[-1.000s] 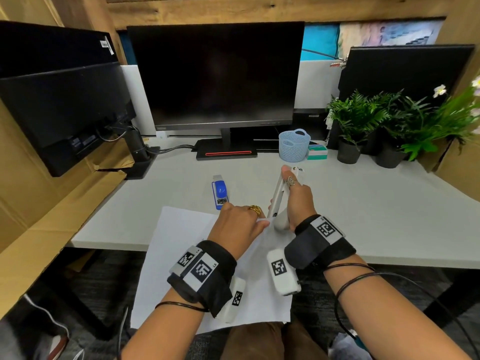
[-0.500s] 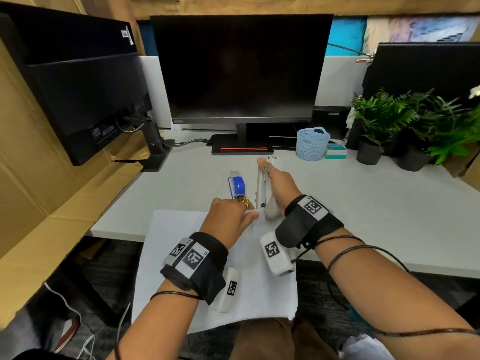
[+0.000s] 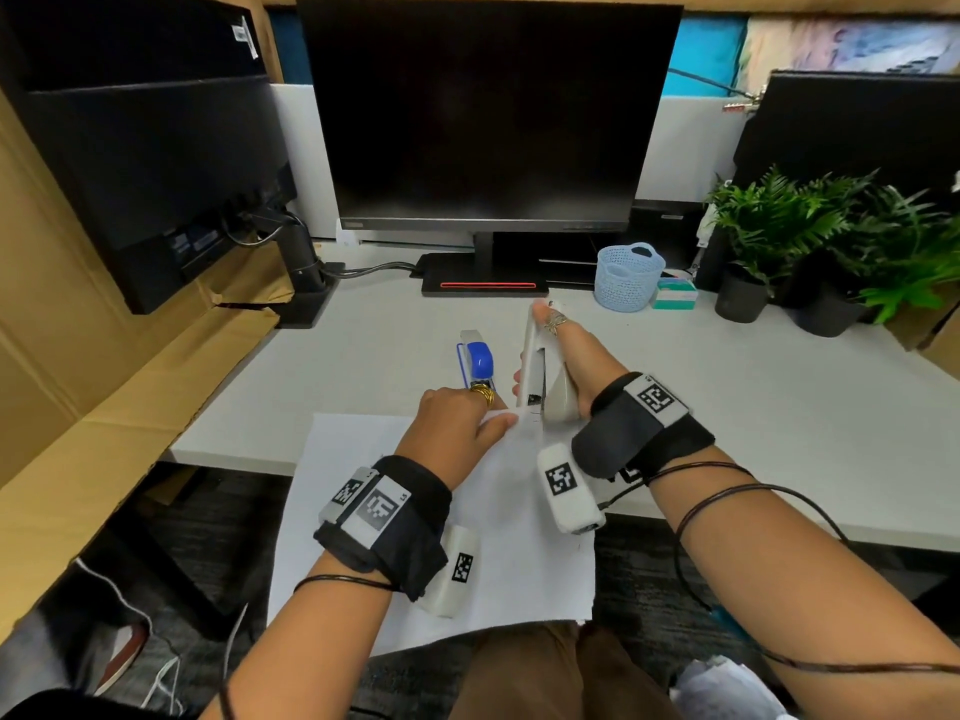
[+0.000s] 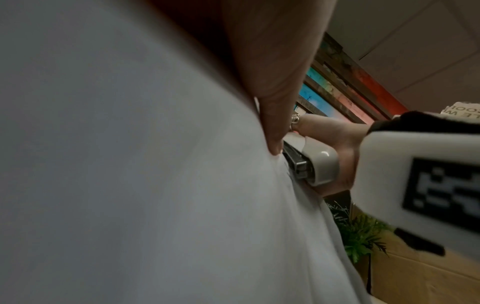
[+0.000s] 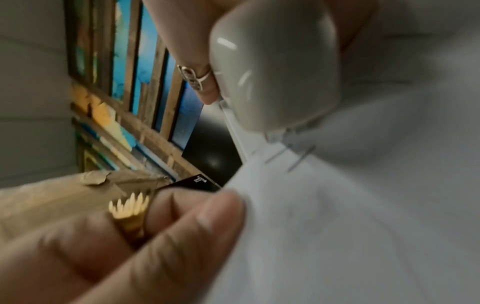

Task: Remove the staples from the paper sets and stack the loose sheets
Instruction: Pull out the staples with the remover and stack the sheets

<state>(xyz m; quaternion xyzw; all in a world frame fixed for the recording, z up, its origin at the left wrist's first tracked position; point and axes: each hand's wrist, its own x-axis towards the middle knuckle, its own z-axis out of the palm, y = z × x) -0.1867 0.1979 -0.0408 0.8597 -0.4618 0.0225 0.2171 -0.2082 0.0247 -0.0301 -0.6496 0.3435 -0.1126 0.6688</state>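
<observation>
Head view: the paper set [image 3: 431, 537] lies on the near edge of the desk [image 3: 727, 407], its lower part hanging off toward the lap; both hands meet at its top right corner.
Left hand [image 3: 457, 423]: it pinches the corner between thumb and fingers — probably to keep the sheets taut and steady while the tool works beside it.
Right hand [image 3: 566, 366]: fingers curl round a white stapler [image 3: 537, 371], the index finger stretched along its top.
Stapler: held nearly on end, its lower end pressed down at the paper corner, just beside the left thumb; it seems to serve here as the remover, its end working at a staple.
Right wrist view: two staples [image 5: 288, 157] sit in the corner, right under the tool's end; the picture is too blurred to tell whether either is lifted.
Left wrist view: the thumb [image 4: 272, 127] lies flat on the sheet, the tool's metal end almost touching it.
Paper to hands: the corner is between the two hands — the left on it, the right just beyond, with the tool.
Blue stapler [image 3: 475, 363]: lies on the desk just past the left hand, untouched.
Stage: staples look unremoved; no loose stack shows yet.
</observation>
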